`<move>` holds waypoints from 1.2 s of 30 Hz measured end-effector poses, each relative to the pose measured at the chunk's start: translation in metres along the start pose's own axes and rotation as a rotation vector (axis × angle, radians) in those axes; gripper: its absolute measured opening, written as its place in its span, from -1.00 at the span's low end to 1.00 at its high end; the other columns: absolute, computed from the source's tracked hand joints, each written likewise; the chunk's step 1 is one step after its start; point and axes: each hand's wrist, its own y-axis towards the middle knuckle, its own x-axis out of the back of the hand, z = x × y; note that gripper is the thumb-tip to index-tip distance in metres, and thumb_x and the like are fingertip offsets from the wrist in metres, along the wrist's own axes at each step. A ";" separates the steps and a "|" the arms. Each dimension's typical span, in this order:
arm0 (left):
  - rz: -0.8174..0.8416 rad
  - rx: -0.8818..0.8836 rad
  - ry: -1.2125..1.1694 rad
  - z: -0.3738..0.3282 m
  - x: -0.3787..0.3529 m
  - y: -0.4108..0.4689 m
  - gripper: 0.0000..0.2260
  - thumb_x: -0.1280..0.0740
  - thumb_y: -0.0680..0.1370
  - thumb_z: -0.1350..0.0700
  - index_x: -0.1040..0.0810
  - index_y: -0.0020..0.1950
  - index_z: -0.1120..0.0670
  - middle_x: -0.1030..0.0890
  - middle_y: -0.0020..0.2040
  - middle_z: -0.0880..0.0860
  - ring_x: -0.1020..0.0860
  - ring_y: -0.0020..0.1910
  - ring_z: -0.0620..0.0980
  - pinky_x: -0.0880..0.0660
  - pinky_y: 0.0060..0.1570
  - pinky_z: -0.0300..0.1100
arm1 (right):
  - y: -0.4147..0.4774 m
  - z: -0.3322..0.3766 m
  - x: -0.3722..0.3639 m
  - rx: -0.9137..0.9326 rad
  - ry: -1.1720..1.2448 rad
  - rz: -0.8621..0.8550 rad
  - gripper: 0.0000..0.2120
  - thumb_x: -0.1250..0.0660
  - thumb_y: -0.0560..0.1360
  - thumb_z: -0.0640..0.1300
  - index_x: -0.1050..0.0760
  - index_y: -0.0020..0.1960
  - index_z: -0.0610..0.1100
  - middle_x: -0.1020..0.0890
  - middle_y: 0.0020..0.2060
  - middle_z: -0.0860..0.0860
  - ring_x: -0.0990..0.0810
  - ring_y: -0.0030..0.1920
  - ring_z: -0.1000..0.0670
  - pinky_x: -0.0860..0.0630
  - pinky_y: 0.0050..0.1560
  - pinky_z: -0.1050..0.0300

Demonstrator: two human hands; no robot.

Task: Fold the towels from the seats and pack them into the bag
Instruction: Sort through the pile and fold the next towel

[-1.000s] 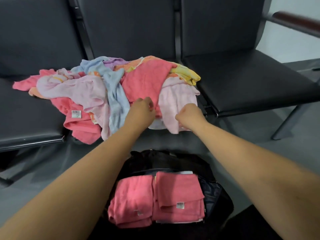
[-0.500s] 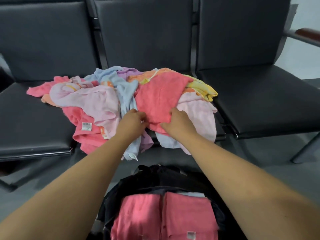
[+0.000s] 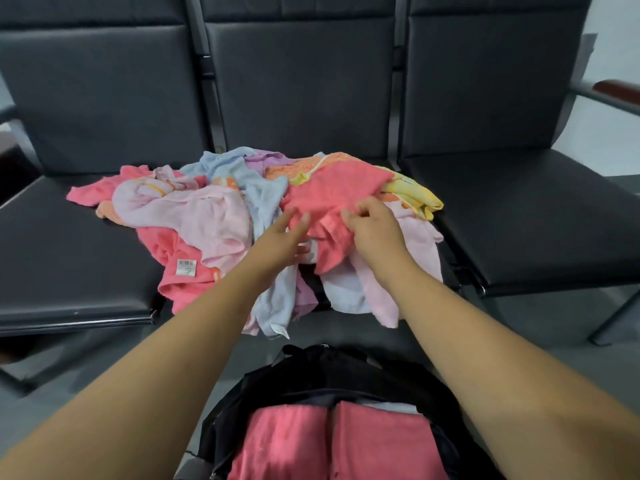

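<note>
Bottom centre: black bag [image 3: 311,375] left open, two folded coral towels [image 3: 284,441] packed side by side. Mid-frame: coral towel [image 3: 332,195] pinched at its hem by right hand [image 3: 374,226], seemingly to be pulled free; left hand [image 3: 280,237] laid straight-fingered beside it. Towel pile [image 3: 194,216] heaped on seats [image 3: 69,244] behind.

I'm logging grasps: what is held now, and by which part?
The right hand pinches the coral towel by its near edge; the left hand, fingers straight, only touches it.

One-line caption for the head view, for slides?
Right hand pinches coral towel atop the pile, left hand touches it; folded towels in the bag below.
</note>
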 end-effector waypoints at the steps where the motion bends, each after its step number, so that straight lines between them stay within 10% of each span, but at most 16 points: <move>1: 0.035 0.023 -0.161 -0.004 -0.004 -0.003 -0.46 -0.26 0.65 -0.17 -0.23 0.60 -0.11 -0.57 0.24 0.19 -0.60 0.09 0.08 -0.65 0.03 -0.06 | -0.006 0.008 0.004 0.011 0.109 0.005 -0.68 -0.30 0.63 -0.19 -0.25 -0.22 -0.06 -0.33 -0.29 -0.02 -0.33 -0.23 -0.01 -0.29 -0.25 0.13; 7: 0.126 0.002 -0.418 -0.020 -0.013 -0.006 -0.68 -0.26 0.69 0.04 -0.53 0.40 0.15 -0.63 0.14 0.17 -0.59 0.10 0.13 -0.59 0.07 -0.01 | -0.045 0.047 0.044 0.097 0.483 0.196 -0.73 -0.34 0.53 -0.27 -0.36 -0.28 -0.10 -0.45 -0.41 0.04 -0.43 -0.38 0.13 -0.36 -0.32 0.24; 12: 0.090 -0.070 -0.217 -0.044 -0.011 -0.033 -0.85 -0.28 0.66 0.20 -0.62 -0.02 0.19 -0.68 -0.27 0.02 -0.63 -0.29 -0.05 -0.56 -0.33 -0.25 | -0.059 0.040 0.076 -0.127 0.395 0.189 -0.77 -0.27 0.58 -0.41 -0.48 -0.14 -0.11 -0.59 -0.18 -0.12 -0.53 -0.22 -0.05 -0.42 -0.27 0.11; 17: 0.089 -0.149 0.178 -0.057 0.001 -0.068 -0.79 -0.34 0.65 0.02 -0.63 -0.10 0.09 -0.62 -0.31 -0.10 -0.61 -0.29 -0.14 -0.62 -0.25 -0.17 | -0.066 0.029 0.104 -0.145 0.282 0.162 -0.90 -0.35 0.60 -0.17 -0.59 -0.09 -0.08 -0.65 -0.09 -0.03 -0.61 -0.11 -0.03 -0.53 -0.12 0.08; 20: 0.071 -0.079 0.233 -0.052 0.002 -0.092 -0.77 -0.31 0.66 0.03 -0.56 -0.16 0.09 -0.53 -0.40 -0.08 -0.50 -0.42 -0.14 -0.46 -0.42 -0.29 | -0.081 0.040 0.119 0.003 -0.110 0.409 -0.64 -0.60 0.32 0.16 -0.62 0.05 0.12 -0.66 0.12 0.02 -0.66 0.12 -0.04 -0.59 0.16 -0.04; 24: 0.298 0.009 0.125 -0.035 -0.004 -0.130 -0.82 -0.27 0.68 0.10 -0.49 -0.08 0.13 -0.40 -0.19 0.14 -0.38 -0.24 0.03 -0.38 -0.24 -0.14 | -0.105 0.058 0.129 0.010 -0.547 0.751 -0.57 -0.60 0.36 -0.19 -0.62 0.14 0.16 -0.65 0.11 -0.15 -0.66 0.02 -0.14 -0.62 0.13 -0.01; 29: 0.219 0.001 -0.079 -0.055 0.002 -0.160 -0.78 -0.17 0.72 0.09 -0.53 0.01 0.16 -0.60 -0.12 0.14 -0.62 -0.13 0.04 -0.60 0.00 -0.01 | -0.115 0.067 0.122 0.112 -0.502 0.357 -0.82 -0.55 0.44 -0.19 -0.68 -0.01 0.02 -0.64 0.16 -0.07 -0.60 0.20 -0.06 -0.52 0.25 0.04; 36: 0.116 -0.180 0.124 -0.137 0.039 -0.186 -0.90 -0.32 0.66 0.12 -0.60 -0.03 0.03 -0.53 -0.11 0.15 -0.47 -0.15 0.07 -0.43 -0.25 -0.13 | -0.125 0.135 0.139 0.212 -0.306 0.320 -0.90 -0.48 0.50 -0.24 -0.72 -0.07 -0.07 -0.73 -0.06 -0.06 -0.69 0.03 -0.07 -0.57 0.17 -0.06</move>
